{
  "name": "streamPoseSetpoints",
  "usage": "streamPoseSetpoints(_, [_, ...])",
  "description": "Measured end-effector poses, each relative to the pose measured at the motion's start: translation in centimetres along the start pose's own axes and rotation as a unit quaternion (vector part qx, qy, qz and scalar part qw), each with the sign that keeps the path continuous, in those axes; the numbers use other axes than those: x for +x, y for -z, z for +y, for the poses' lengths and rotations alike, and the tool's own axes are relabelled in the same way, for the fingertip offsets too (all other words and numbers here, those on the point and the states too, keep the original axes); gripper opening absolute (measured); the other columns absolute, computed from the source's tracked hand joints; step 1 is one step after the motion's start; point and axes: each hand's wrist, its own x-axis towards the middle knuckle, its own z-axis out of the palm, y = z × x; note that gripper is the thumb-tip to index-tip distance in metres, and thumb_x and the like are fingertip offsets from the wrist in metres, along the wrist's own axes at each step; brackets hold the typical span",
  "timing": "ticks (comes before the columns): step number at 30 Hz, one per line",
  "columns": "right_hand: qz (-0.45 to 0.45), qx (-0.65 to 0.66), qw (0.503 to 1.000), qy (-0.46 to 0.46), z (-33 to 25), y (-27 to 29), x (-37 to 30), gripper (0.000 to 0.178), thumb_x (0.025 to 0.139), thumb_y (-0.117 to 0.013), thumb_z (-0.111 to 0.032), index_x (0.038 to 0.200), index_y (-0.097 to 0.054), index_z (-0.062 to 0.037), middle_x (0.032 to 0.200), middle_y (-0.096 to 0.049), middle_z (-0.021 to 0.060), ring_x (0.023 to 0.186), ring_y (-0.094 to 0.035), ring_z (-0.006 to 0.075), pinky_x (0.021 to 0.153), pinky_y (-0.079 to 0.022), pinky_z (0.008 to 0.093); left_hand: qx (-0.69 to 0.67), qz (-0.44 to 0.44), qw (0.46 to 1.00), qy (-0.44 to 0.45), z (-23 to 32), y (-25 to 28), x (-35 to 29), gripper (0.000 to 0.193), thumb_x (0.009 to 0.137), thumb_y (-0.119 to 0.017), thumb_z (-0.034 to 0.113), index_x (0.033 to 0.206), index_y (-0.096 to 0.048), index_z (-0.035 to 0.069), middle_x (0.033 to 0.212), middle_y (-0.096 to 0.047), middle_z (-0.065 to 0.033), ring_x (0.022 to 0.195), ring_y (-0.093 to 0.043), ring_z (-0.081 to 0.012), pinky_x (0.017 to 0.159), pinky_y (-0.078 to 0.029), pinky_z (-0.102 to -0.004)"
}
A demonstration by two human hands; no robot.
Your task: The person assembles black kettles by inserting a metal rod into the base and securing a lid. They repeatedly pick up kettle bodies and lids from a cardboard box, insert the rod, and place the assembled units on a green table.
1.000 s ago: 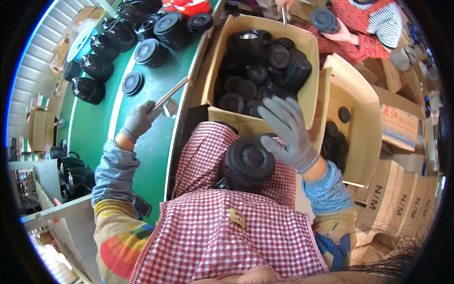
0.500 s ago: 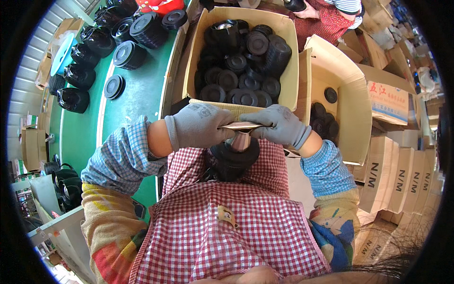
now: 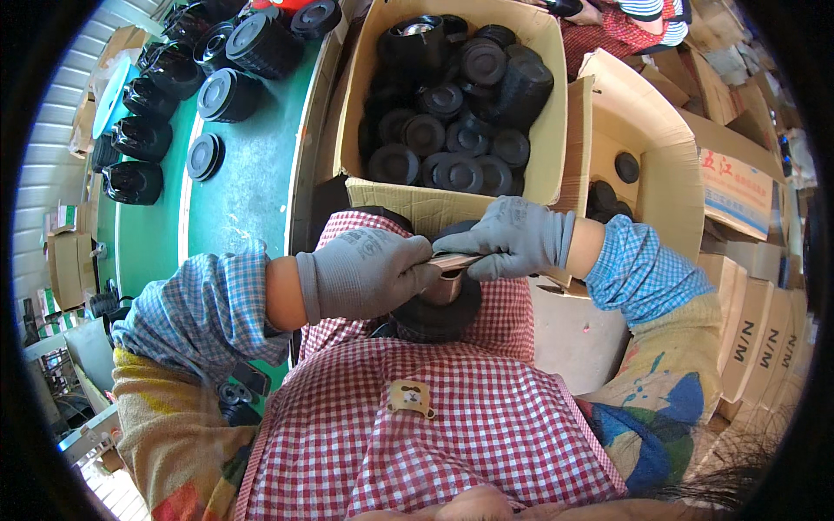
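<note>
In my grey gloves, my left hand and my right hand pinch a thin, flat, pale metallic piece from opposite sides. Its full shape is hidden by my fingers. Just beneath it, a shiny metal neck rises from a rounded black vessel standing between my thighs. Whether the piece touches the neck, I cannot tell. Beyond my hands, a cardboard carton holds many black round lids and a black vessel with a metal mouth.
A second carton with a few black lids stands on the right, near stacked boxes. The green table at left carries black jugs and stacked lids. Another person's hand is at the top right.
Both hands have come lower and nearer to me with the flat piece, which now slants, its right side higher. My right forearm has swung outward. The whole view has shifted slightly.
</note>
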Motion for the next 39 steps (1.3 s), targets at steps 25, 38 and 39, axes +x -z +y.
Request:
streamPoseSetpoints(25, [0.200, 0.657, 0.723, 0.069, -6.6, -4.5, 0.8, 0.126, 0.075, -0.027, -0.099, 0.165, -0.007, -0.0128, 0.163, -0.027, 0.0239, 0.146, -0.035, 0.0340, 0.120, -0.028, 0.0442, 0.177, 0.290, 0.856, -0.391, 3.9, -4.8, 0.1, 0.043, 0.084, -0.070, 0.036, 0.122, -0.068, 0.014, 0.113, -0.064, -0.0058, 0.100, -0.062, -0.0239, 0.083, -0.050, -0.0409])
streamPoseSetpoints(38, [0.345, 0.303, 0.853, 0.248, 2.1, -2.4, 10.5, 0.065, 0.105, -0.036, -0.055, 0.102, -0.075, -0.0031, 0.112, -0.069, 0.0144, 0.117, -0.063, 0.0320, 0.113, -0.037, 0.0472, 0.164, 0.296, 0.903, -0.264, 3.3, -8.6, 6.0, 0.021, 0.085, -0.067, 0.032, 0.096, -0.057, 0.017, 0.087, -0.059, -0.0021, 0.074, -0.060, -0.0202, 0.064, -0.048, -0.0374])
streamPoseSetpoints(39, [0.272, 0.340, 0.856, 0.277, 2.4, -2.7, 12.0, 0.062, 0.106, -0.038, -0.050, 0.089, -0.075, -0.0040, 0.093, -0.073, 0.0096, 0.116, -0.062, 0.0308, 0.114, -0.035, 0.0470, 0.155, 0.295, 0.901, -0.276, 2.9, -8.5, 6.0, 0.021, 0.084, -0.066, 0.032, 0.095, -0.057, 0.017, 0.087, -0.059, -0.0018, 0.074, -0.060, -0.0199, 0.064, -0.048, -0.0373])
